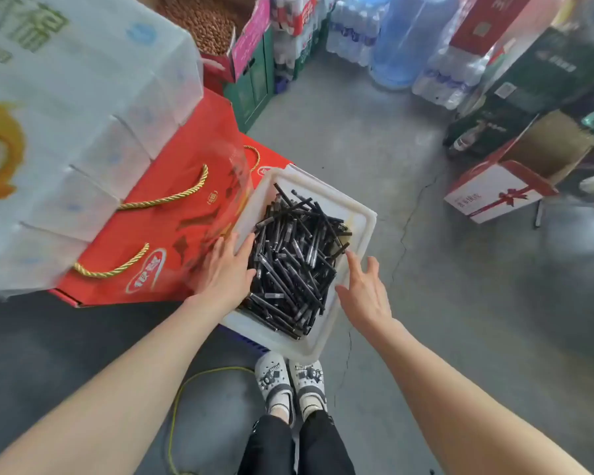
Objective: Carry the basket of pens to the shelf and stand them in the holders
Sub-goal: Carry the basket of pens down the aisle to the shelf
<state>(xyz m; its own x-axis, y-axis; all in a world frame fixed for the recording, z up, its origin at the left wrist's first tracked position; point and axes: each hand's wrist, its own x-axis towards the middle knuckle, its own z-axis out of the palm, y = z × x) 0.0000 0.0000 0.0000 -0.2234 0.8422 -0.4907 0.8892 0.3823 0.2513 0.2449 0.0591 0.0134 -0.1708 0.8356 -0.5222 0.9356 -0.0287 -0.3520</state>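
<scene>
A white plastic basket (pixel 359 214) sits low in front of me, filled with a loose heap of several black pens (pixel 297 258). My left hand (pixel 225 269) lies over the basket's left rim with straight fingers, touching the edge by the pens. At the right rim hovers my right hand (pixel 364 293), fingers spread and straight, holding nothing. No shelf or pen holders are in view.
Red gift boxes with gold rope handles (pixel 172 228) press against the basket's left side, under a large white carton (pixel 69 132). Water bottle packs (pixel 357 32) and stacked boxes line the back; a white ribboned box (pixel 498 192) lies at right. Grey concrete floor (pixel 374 138) stretches ahead.
</scene>
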